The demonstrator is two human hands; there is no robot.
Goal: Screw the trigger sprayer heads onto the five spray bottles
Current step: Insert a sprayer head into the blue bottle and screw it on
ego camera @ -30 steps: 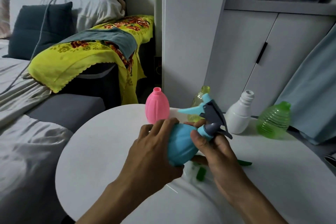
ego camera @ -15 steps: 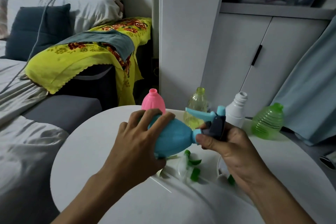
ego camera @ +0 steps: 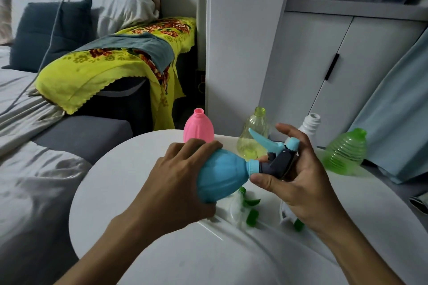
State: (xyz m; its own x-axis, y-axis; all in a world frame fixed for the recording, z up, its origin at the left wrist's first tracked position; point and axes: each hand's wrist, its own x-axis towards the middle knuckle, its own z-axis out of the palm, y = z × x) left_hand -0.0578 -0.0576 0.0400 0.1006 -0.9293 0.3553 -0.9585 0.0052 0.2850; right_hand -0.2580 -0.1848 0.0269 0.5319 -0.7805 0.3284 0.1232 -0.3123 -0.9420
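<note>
At frame centre, left hand (ego camera: pixel 176 183) grips the blue bottle (ego camera: pixel 222 177), now tilted sideways; right hand (ego camera: pixel 298 176) fingers (ego camera: pixel 261 180), loosened since earlier, re-grip the sprayer head (ego camera: pixel 278 159), probably mid-turn.

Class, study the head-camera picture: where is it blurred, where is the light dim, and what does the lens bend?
Head view: the right hand and sprayer head are smeared by motion; the blue bottle is sharper. Light is dim and soft, with faint shadows on the table. The wide lens tilts the cabinet edges.
</note>
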